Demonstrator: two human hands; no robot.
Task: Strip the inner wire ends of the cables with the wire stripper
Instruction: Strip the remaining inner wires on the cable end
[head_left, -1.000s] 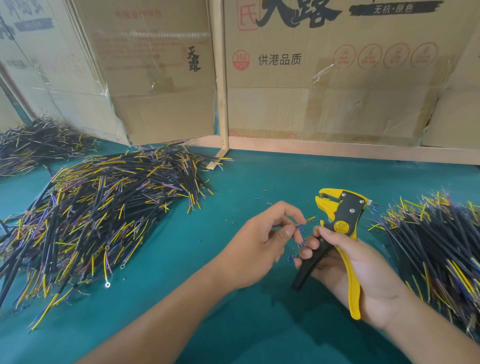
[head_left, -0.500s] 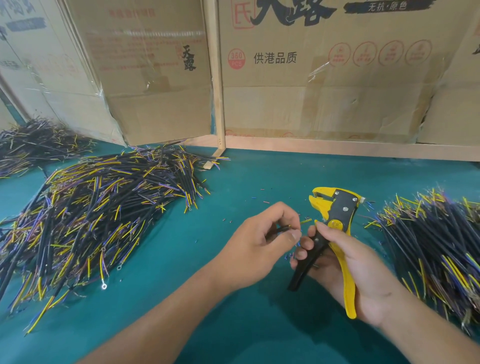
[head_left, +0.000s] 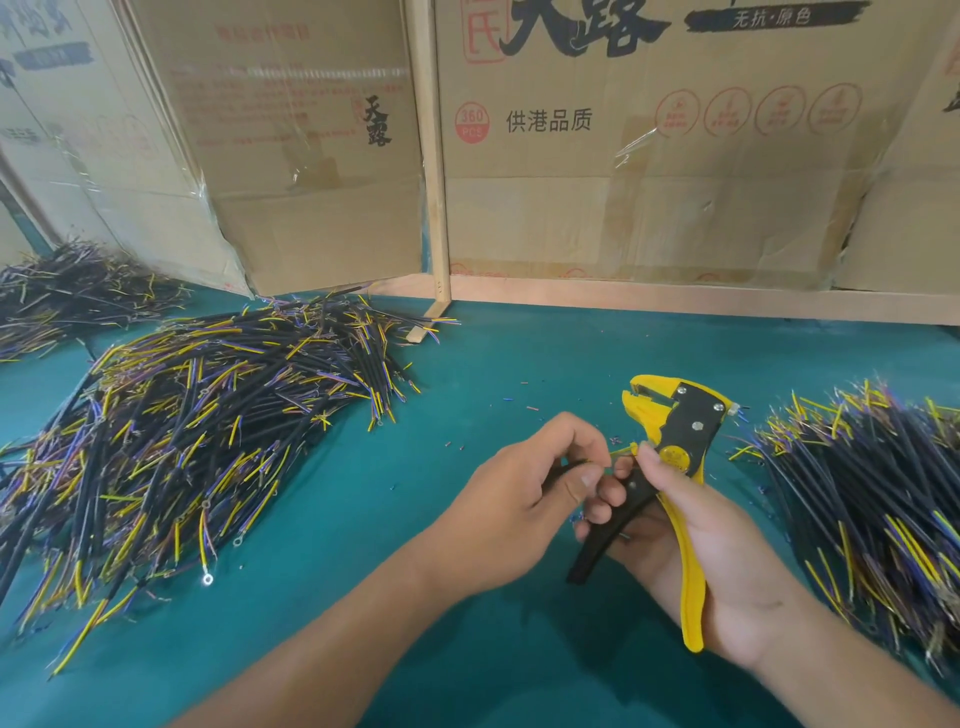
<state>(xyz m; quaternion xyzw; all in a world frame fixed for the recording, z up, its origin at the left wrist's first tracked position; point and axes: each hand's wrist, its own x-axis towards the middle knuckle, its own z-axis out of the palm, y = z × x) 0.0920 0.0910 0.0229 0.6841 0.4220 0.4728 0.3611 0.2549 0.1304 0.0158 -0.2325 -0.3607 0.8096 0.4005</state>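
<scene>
1. The right hand is nearest, palm turned up and to the left, fingers curled round the wire stripper; one yellow plastic handle lies along the palm, the black handle sits under the fingers, and the thumb presses near the round yellow disc at the pivot
2. The stripper's head is yellow with a black metal plate and bright screw heads, its toothed mouth pointing up and left, above both hands
3. The left hand is clenched in a pinch on a thin black cable, thumb against curled fingers; the cable's yellow inner wire end pokes out rightward and meets the stripper just beside the right thumb
4. The table is smooth teal, dotted with tiny bits of cut insulation near the hands
5. A loose cable heap lies to the right, a larger cable pile to the left: black sheaths, yellow and purple ends, some with small metal ring terminals
6. A further pile lies at the far left
7. Behind stand taped cardboard boxes printed "360 PCS", "供港品质", "无抗·原色", and a wooden post
</scene>
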